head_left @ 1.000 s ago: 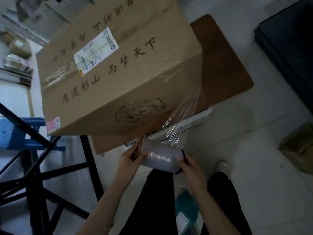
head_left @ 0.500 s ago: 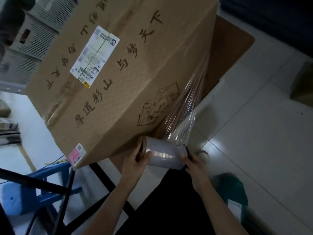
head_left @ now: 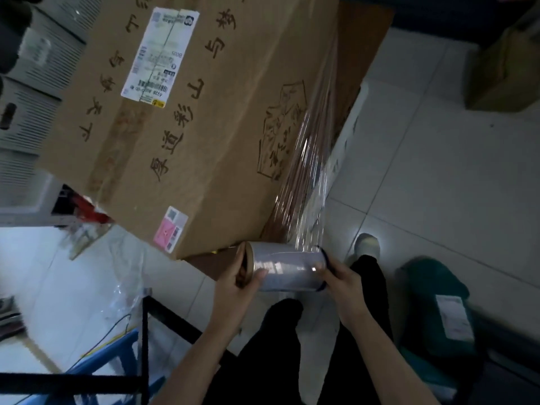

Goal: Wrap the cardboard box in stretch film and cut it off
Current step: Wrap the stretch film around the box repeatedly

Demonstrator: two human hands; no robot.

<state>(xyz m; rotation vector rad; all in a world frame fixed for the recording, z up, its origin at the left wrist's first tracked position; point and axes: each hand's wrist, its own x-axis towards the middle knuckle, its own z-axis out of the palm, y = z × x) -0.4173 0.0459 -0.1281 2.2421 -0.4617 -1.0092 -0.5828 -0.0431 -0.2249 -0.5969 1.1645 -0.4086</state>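
A large cardboard box with black printed characters and a white shipping label stands on a brown table. Just below the box's near corner is a roll of stretch film, held level between both hands. My left hand grips the roll's left end at the cardboard core. At the other end, my right hand grips the roll. A shiny band of film runs from the roll up along the box's right edge.
Black metal frame bars and a blue stool stand at lower left. A green parcel lies on the tiled floor at right, a brown box at upper right. Grey stacked units line the left side.
The view has swung left and closer to the box. The roll has stayed in both hands below the box's corner, and the film band up the right edge has grown longer.
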